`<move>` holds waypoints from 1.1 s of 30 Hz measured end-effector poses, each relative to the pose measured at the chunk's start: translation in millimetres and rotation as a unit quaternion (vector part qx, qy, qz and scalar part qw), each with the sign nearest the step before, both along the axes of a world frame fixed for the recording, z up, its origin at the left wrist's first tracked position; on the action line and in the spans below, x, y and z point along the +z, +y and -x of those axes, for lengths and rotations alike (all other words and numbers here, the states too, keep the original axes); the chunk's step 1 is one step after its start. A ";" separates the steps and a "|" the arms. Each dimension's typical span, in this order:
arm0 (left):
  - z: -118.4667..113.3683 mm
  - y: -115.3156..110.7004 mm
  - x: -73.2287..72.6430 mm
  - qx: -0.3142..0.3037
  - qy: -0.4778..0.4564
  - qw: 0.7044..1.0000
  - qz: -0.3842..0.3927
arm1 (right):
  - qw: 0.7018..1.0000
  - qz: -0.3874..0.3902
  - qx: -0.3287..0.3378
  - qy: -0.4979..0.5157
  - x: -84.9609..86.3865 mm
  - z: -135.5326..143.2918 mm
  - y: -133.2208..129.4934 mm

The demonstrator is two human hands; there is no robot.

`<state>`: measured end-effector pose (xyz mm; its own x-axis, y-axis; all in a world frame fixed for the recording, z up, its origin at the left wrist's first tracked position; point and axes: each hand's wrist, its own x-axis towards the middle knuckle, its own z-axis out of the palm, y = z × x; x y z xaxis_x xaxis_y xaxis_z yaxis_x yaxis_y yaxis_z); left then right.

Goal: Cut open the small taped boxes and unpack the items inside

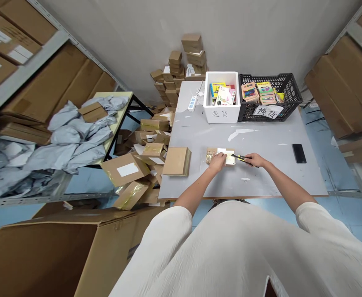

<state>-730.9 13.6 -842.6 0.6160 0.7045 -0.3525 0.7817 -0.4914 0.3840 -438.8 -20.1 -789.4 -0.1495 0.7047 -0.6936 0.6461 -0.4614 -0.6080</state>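
A small cardboard box (211, 156) with shiny tape and a white label lies on the grey table (267, 177) in front of me. My left hand (218, 162) holds it down, fingers bent over its near side and top. In my right hand (255, 160) is a black-and-yellow utility knife (240, 157), gripped with its tip pointing left. That tip is at the right end of the box; whether it touches the cardboard I cannot tell.
A larger carton (175, 161) sits at the table's left edge. At the back stand a white bin (221, 114) and a black crate (245, 108), both with books. A power strip (192, 104) and a phone (299, 153) lie on the table. Piled parcels (125, 169) crowd the left.
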 end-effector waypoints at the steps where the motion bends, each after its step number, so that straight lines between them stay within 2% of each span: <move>1: -0.2 0.4 -0.3 0.003 0.000 1.000 0.002 | 1.000 0.016 -0.019 0.018 -3.0 -0.7 -1.9; 7: -1.0 0.0 -2.6 0.002 -0.007 1.000 0.004 | 0.994 0.055 -0.049 0.083 -11.6 -14.9 -16.5; 15: -0.2 1.8 -3.0 0.008 -0.006 1.000 0.014 | 0.990 0.052 -0.091 0.093 -11.8 3.9 -15.3; 20: 0.1 0.1 -4.5 0.009 -0.012 1.000 0.010 | 0.987 0.084 -0.080 0.109 -7.9 -9.0 -22.1; 25: 0.7 -0.3 -5.8 0.014 -0.016 1.000 0.004 | 0.992 0.047 -0.080 0.086 -15.4 0.2 -19.4; 30: 0.3 2.5 -7.9 0.019 -0.019 1.000 0.003 | 0.995 0.062 -0.034 0.068 -15.3 -5.9 -24.8; 33: 1.0 2.7 -8.3 0.012 -0.021 1.000 0.008 | 0.996 0.035 -0.069 0.054 -10.7 -14.2 -30.5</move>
